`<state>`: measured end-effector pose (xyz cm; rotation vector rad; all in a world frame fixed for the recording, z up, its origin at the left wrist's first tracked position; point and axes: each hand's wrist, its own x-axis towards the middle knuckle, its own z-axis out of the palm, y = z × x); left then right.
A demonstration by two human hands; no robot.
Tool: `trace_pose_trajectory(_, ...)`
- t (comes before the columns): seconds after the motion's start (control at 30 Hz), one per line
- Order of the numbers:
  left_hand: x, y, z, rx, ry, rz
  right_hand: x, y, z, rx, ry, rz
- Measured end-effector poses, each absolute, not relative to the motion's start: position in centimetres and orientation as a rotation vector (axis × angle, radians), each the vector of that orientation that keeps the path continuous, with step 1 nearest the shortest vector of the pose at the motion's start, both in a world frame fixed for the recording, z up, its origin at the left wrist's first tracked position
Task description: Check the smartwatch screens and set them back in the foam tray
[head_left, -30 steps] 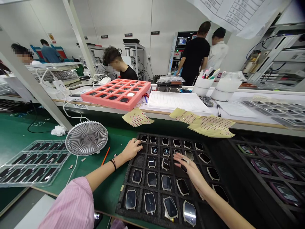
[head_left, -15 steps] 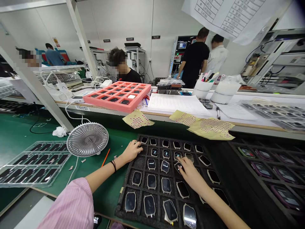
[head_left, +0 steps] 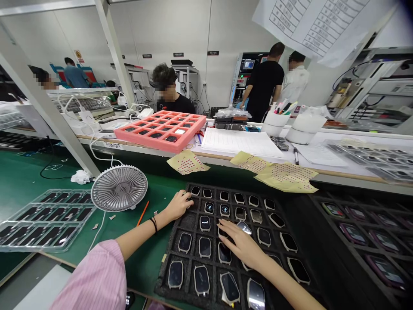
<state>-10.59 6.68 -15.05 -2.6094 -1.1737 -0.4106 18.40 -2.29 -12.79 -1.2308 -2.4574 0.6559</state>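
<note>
A black foam tray [head_left: 190,269] holds rows of smartwatch bodies without straps, each in its own compartment. Curled over the tray's upper left edge are the fingers of my left hand [head_left: 178,205], beside a dark-screened watch [head_left: 195,191]. My right hand [head_left: 240,243] is open and palm down over the middle of the tray. Its outstretched fingertips are at a watch in the third row, which they mostly hide. Lit screens show on a watch [head_left: 209,208] and its neighbour [head_left: 225,210] in the second row. White lettering glows on another watch [head_left: 204,223] below them.
A grey fan [head_left: 119,188], an orange stick [head_left: 143,213] and a clear tray of dark parts [head_left: 48,219] lie left. Above the bench runs a shelf with a pink foam tray [head_left: 158,144] and papers [head_left: 238,141]. Another black tray with watches [head_left: 383,267] stands right. Several people are beyond.
My right hand has moved left, from the fourth column's watches to the third. A second-row watch that was lit beneath its fingers now shows unlit. My left hand stays at the tray edge.
</note>
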Motion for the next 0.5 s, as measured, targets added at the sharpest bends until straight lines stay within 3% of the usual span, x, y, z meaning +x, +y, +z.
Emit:
trace_pose_trajectory(0.3, -10.6, 6.3, -14.8, -2.621, -1.186, -0.410, 14.0, -1.8, -12.0, -1.039, -2.672, 0.578)
trace_pose_trajectory(0.5, -10.6, 6.5, -14.9, -2.620, -1.186, -0.419, 17.3, -2.0, -12.7, -1.162, -2.576, 0.500)
